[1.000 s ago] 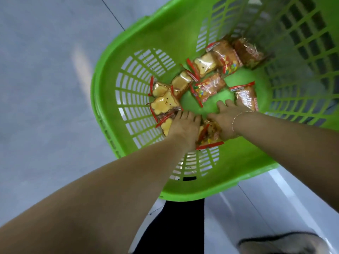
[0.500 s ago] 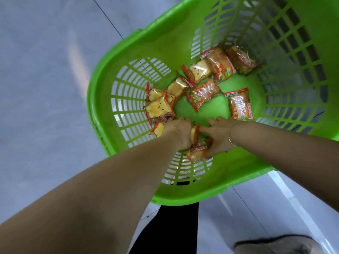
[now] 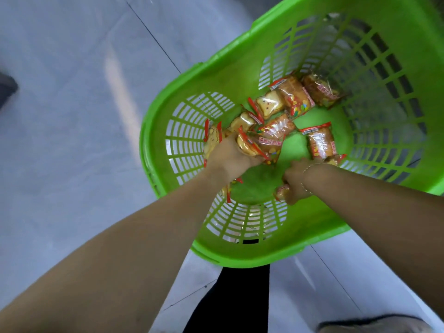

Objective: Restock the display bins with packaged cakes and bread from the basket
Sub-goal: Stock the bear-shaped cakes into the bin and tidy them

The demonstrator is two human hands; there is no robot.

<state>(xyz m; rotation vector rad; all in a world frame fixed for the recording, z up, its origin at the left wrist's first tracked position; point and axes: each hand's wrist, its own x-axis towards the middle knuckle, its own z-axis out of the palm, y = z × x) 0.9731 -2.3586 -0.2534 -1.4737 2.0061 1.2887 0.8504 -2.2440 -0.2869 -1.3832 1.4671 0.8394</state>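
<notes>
A bright green slatted basket (image 3: 240,68) stands on the floor with several packaged cakes on its bottom. My left hand (image 3: 228,157) grips a bunch of bear-shaped cake packets (image 3: 249,146) near the basket's left wall. My right hand (image 3: 296,180) holds a small cake packet (image 3: 281,192) low at the basket's near side. Loose packets lie beyond the hands: a bear cake (image 3: 268,105), an orange bread packet (image 3: 298,97), another bread packet (image 3: 320,91) and a red-ended packet (image 3: 319,143).
Pale grey floor tiles (image 3: 72,116) surround the basket. My dark trouser leg (image 3: 230,299) and a shoe (image 3: 374,325) are just below the basket's near rim. A dark shape (image 3: 6,87) shows at the left edge. No display bins are in view.
My left hand has closed round several bear cake packets and gathered them. My right hand has drawn back to the right, away from the left hand, holding a packet.
</notes>
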